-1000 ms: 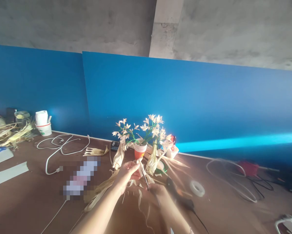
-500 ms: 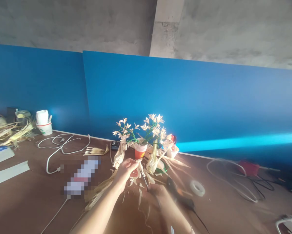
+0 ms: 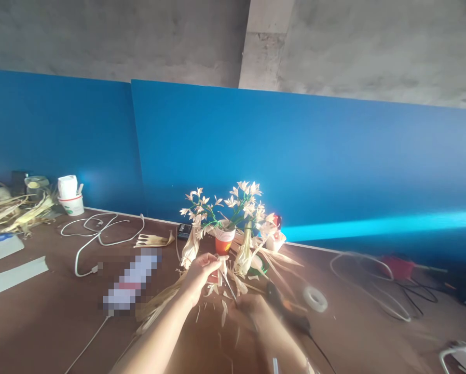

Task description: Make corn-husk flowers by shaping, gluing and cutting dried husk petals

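My left hand (image 3: 205, 270) pinches a pale strip of corn husk (image 3: 222, 266) between thumb and fingertips, in front of a stack of paper cups (image 3: 224, 241). The cups hold green stems with small cream husk flowers (image 3: 249, 200). From the right, my right hand (image 3: 252, 307) is closed around scissors (image 3: 230, 289), whose thin metal blades point up at the husk strip. Motion smears the right hand, and its handles are partly hidden. Husk scraps (image 3: 224, 314) lie on the table beneath the hands, and bundled husks (image 3: 243, 259) stand beside the cups.
A glue gun (image 3: 285, 309) with a black cord and a roll of tape (image 3: 315, 300) lie to the right. Left are a blurred-out power strip (image 3: 129, 283), a white cable (image 3: 85, 239), a white cup (image 3: 71, 205) and a husk heap (image 3: 26, 215). A blue partition (image 3: 295, 156) stands behind.
My left hand and the husk strip have shifted very slightly, showing a little more of the cup. My right hand stays in nearly the same place, still holding the scissors by the strip.
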Available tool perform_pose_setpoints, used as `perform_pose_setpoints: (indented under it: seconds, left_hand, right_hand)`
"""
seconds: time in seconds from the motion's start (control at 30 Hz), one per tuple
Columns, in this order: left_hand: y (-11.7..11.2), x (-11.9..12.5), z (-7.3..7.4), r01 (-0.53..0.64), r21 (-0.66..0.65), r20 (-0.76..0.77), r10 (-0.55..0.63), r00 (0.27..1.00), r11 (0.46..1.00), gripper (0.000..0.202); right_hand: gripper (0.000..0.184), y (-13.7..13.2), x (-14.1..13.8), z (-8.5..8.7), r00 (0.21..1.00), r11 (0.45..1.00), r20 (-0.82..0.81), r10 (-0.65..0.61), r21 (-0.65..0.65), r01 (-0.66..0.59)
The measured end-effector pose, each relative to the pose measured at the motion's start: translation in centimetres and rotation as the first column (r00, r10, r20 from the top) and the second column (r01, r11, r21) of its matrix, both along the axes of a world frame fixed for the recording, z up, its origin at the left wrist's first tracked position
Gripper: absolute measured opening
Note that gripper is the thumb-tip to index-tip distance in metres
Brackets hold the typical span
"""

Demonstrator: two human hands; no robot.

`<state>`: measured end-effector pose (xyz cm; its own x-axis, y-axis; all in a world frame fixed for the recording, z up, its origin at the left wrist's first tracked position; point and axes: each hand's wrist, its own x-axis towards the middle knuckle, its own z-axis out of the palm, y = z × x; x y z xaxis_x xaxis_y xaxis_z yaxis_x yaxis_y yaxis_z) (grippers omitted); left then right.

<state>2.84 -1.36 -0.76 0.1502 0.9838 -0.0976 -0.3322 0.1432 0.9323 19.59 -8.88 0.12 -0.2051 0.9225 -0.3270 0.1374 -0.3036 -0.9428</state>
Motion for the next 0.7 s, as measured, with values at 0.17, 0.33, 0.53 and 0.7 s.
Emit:
perform_pose_setpoints:
  seconds: [0.17,0.33,0.53,0.7]
  left_hand:
    - [-0.4,-0.1,0.7,-0.009,0.000,-0.039,0.009,0.999,1.000,0.025]
    - [-0.4,-0.1,0.9,-0.007,-0.003,-0.048,0.006,0.999,1.000,0.023]
    - [-0.3,-0.3,0.7,0.039,-0.018,-0.060,-0.040,0.997,0.999,0.023]
    - [0.1,-0.4,0.4,0.010,0.016,-0.126,-0.008,0.992,1.000,0.026]
  right_hand:
    - [0.027,0.0,0.2,-0.1,1.000,1.000,0.021,0.008,0.018,-0.008]
    - [0.022,0.2,0.8,-0.8,0.992,0.991,0.098,0.084,0.096,-0.093]
    - [0.023,0.4,1.1,-1.8,0.987,0.982,0.101,0.122,0.131,-0.134]
    - [0.026,0.4,0.9,-2.0,0.998,0.994,0.032,0.059,0.090,-0.062]
